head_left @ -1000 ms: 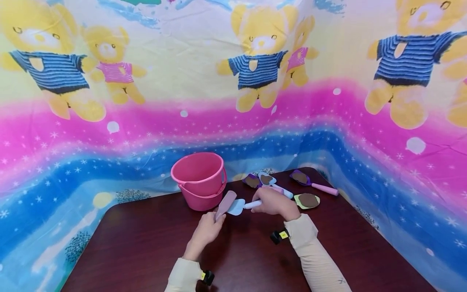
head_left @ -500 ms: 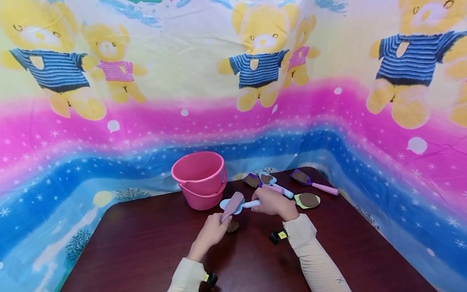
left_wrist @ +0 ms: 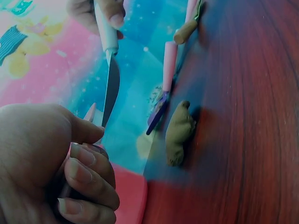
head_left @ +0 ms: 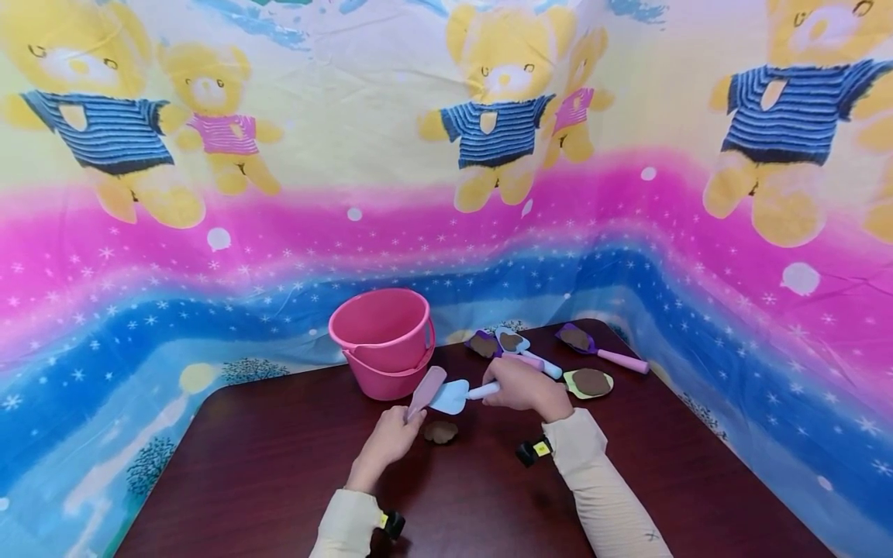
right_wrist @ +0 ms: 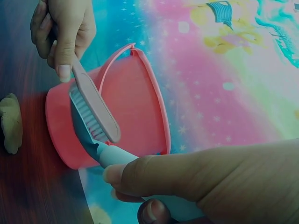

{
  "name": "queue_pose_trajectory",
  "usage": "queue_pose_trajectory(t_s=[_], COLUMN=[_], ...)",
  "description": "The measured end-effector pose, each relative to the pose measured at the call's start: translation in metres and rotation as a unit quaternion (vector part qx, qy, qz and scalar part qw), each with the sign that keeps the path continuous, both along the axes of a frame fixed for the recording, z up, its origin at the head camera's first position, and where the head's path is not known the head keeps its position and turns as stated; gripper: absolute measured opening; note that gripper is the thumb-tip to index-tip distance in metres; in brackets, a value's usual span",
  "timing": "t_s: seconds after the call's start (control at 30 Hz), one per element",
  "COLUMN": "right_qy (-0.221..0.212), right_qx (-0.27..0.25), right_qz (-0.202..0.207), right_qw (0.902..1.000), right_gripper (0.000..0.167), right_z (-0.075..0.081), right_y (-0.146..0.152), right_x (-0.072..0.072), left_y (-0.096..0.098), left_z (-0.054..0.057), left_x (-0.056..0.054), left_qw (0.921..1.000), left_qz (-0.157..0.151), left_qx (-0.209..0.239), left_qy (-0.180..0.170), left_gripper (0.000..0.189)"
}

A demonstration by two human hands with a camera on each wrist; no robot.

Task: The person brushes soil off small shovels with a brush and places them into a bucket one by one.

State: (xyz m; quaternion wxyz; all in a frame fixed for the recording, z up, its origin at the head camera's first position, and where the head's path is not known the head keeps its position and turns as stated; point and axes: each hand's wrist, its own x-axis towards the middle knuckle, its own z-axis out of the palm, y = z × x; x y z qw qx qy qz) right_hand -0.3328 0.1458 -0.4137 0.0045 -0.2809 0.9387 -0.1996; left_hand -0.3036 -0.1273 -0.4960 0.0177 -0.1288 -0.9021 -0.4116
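Note:
My left hand point(head_left: 391, 438) grips a pink-handled brush point(right_wrist: 96, 102) with white bristles. Its bristles meet, or lie very close to, the blade of a light blue hand trowel point(head_left: 449, 396). That trowel is held by its pale handle in my right hand point(head_left: 523, 385), thumb along the handle in the right wrist view. No brown lump shows on its blade. Below the blade, a brown clay-like lump point(head_left: 441, 432) lies on the table. Just behind the brush stands a pink bucket point(head_left: 380, 349) with its handle lowered; its inside bottom is hidden.
Several more trowels lie at the right rear, each bearing brown material: a purple one point(head_left: 576, 338) with a pink handle, a green one point(head_left: 569, 382), another blue one point(head_left: 523, 350) and another purple one point(head_left: 474, 353). A bear-printed cloth point(head_left: 349, 256) hangs behind the dark table point(head_left: 279, 465).
My left hand carried the brush right over the trowel blade, then back left. The brown lump, unseen a second ago, now shows fully on the table. My right hand stays nearly still.

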Motion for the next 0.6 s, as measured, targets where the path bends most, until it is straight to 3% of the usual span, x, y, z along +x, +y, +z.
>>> queue_pose_trajectory(t_s=[0.6], right_qy=[-0.015], right_qx=[-0.015], right_qz=[0.002], right_qw=[0.9998], right_gripper=[0.005], right_z=[0.003], right_y=[0.005], right_x=[-0.002], left_y=[-0.021], left_z=[0.001], left_x=[-0.005], left_qw=[0.9997], left_qz=[0.025], left_qx=[0.008], left_qy=[0.001], left_gripper=[0.034])
